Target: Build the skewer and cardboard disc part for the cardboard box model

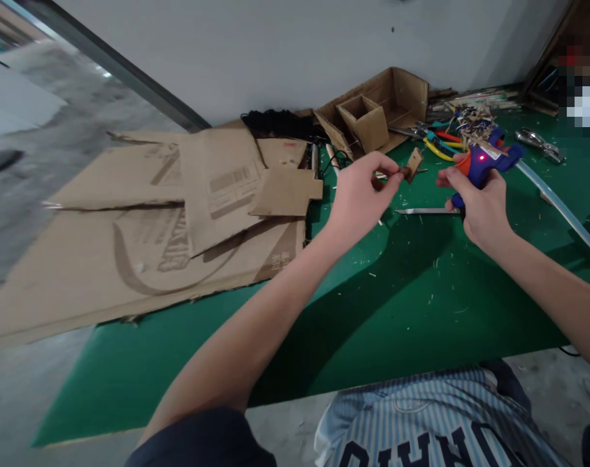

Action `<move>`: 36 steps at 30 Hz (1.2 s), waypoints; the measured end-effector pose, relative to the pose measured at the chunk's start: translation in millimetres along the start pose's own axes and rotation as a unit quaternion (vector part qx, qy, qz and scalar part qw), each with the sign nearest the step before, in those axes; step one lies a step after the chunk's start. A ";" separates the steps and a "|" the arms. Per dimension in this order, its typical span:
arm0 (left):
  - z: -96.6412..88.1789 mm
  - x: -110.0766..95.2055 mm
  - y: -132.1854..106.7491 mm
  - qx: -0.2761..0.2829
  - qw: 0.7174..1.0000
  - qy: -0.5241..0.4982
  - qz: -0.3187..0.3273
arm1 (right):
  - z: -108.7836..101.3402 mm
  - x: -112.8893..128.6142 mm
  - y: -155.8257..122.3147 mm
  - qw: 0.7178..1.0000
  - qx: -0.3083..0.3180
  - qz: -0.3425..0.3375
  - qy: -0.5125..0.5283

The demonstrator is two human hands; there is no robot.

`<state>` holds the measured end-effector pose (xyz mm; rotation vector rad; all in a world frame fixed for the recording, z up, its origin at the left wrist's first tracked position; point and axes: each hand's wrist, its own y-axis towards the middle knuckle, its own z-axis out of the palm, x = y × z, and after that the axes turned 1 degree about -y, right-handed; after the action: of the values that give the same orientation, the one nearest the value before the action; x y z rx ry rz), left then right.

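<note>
Between the thumb and fingertips of my left hand (360, 194) is a small brown cardboard piece (414, 162), held up over the green table. My right hand (484, 201) is wrapped round a blue hot glue gun (479, 172) with an orange part and a lit red light. A long translucent glue stick (562, 207) runs out of its back to the right. The gun's front points toward the left hand, and its tip is hard to make out. Below the two hands a metal blade (426, 211) lies on the table.
Flattened cardboard sheets (217, 188) cover the table's left side. Against the wall stands an open cardboard box (402, 97). Pliers with coloured handles (438, 139), a heap of scraps (472, 123) and a metal tool (540, 144) lie behind the right hand. Black cord (278, 123) sits at the back.
</note>
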<state>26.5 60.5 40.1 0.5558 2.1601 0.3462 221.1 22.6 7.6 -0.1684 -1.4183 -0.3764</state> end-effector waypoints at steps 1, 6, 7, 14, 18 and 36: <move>-2.8 5.5 9.0 0.001 1.000 0.014 -0.002 | -2.5 0.2 3.2 1.000 -0.006 0.001 -0.007; -2.5 39.1 66.9 0.074 0.990 0.121 -0.020 | -12.9 -4.5 17.2 0.999 -0.023 -0.013 -0.023; 0.3 43.9 78.0 0.101 0.984 0.146 -0.022 | -13.7 -5.6 18.5 0.999 -0.027 -0.013 -0.020; 31.7 55.6 123.2 0.215 0.940 0.264 0.004 | -11.5 -6.4 18.6 0.999 -0.034 -0.002 -0.006; 43.6 59.7 128.6 0.212 0.938 0.275 -0.008 | -11.3 -8.1 18.4 0.999 -0.032 -0.002 -0.024; 47.4 60.3 118.1 0.198 0.939 0.282 0.000 | -10.4 -7.7 14.6 0.999 0.003 0.006 -0.032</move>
<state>63.7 195.1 21.8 0.7479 2.8155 0.0632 235.1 33.9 0.0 -0.1854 -1.4800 -0.3607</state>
